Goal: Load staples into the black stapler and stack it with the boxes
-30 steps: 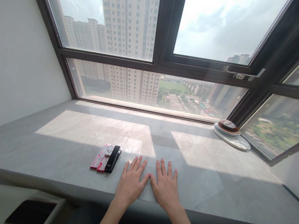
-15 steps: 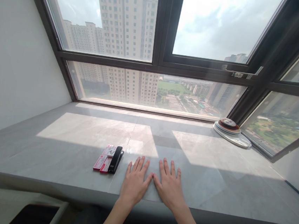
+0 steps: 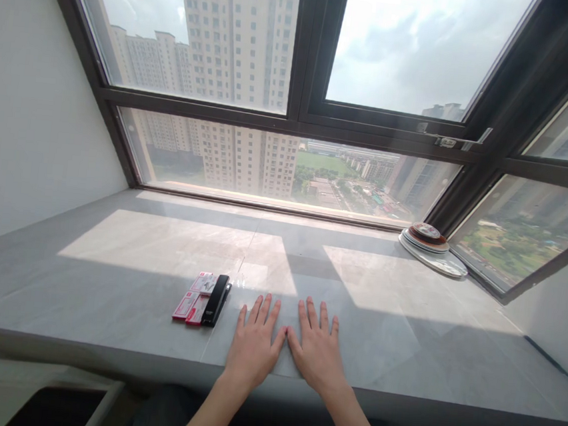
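Windowsill (image 3: 414, 366) is found partly sunlit. Left hand (image 3: 254, 345) and right hand (image 3: 317, 351) are laid palm-down, each grip spread, nothing held, thumb tips meeting. A stapler (image 3: 215, 300) and small boxes (image 3: 185, 305) are grouped left of both hands, untouched. For steadiness, relaxed fingers are advised.

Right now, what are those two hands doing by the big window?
A person's bare left hand and bare right hand lie palms down, fingers spread, on the grey marbled sill, holding nothing. The long black stapler is nearest the left hand, beside small flat red-and-white boxes. A stack of round plates sits in the far right corner.
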Available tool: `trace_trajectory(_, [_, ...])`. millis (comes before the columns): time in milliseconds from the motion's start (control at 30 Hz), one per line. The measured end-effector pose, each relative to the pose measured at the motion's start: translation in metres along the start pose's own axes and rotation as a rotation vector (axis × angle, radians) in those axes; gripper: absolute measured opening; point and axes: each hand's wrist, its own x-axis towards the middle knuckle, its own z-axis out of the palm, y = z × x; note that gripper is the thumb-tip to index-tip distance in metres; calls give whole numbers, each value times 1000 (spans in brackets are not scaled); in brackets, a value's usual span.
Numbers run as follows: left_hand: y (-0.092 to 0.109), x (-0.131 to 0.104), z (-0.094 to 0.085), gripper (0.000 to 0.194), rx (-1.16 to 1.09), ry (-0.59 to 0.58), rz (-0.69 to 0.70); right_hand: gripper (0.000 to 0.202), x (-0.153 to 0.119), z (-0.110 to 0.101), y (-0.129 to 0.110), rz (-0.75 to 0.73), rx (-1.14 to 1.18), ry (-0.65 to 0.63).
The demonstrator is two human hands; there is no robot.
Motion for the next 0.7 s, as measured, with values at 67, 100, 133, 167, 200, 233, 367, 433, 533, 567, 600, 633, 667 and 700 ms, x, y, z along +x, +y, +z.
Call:
trace_trajectory(67, [1, 0, 0, 58, 5, -1, 3, 70, 0, 0, 0, -1, 5, 4])
trace_trajectory(100, [1, 0, 0, 58, 8, 0, 4, 70, 0, 0, 0, -1, 7, 6])
trace_trajectory(133, [1, -1, -1, 58, 11, 1, 6, 70, 0, 0, 0, 1, 8, 10])
trace_trajectory(167, [2, -1, -1, 59, 13, 3, 8, 70, 0, 0, -1, 3, 9, 13])
trace_trajectory(200, [2, -1, -1, 59, 15, 3, 10, 70, 0, 0, -1, 6, 9, 15])
trace_trajectory(233, [2, -1, -1, 58, 17, 4, 12, 70, -1, -1, -1, 9, 9, 16])
trace_trajectory(367, [3, -1, 0, 58, 27, 9, 9, 70, -2, -1, -1, 15, 15, 9])
trace_trajectory(433, [4, -1, 0, 57, 31, 11, 8, 70, -2, -1, -1, 16, 23, 10])
trace_trajectory(533, [5, -1, -2, 57, 33, 6, 7, 71, -3, -1, -1, 13, 29, 16])
trace_trajectory(567, [6, -1, -2, 58, 32, 4, 5, 71, -3, -2, -2, 12, 30, 15])
trace_trajectory(600, [6, -1, -3, 58, 31, 4, 2, 71, -3, -2, -2, 12, 31, 12])
trace_trajectory(633, [7, -2, -3, 58, 28, 4, -1, 71, -4, -2, -2, 12, 31, 8])
trace_trajectory(667, [7, -2, -3, 58, 25, 6, -5, 71, -4, -2, -2, 12, 32, 5])
trace_trajectory(700, [7, -2, -3, 58, 21, 8, -8, 71, -4, -2, -3, 11, 32, 5])
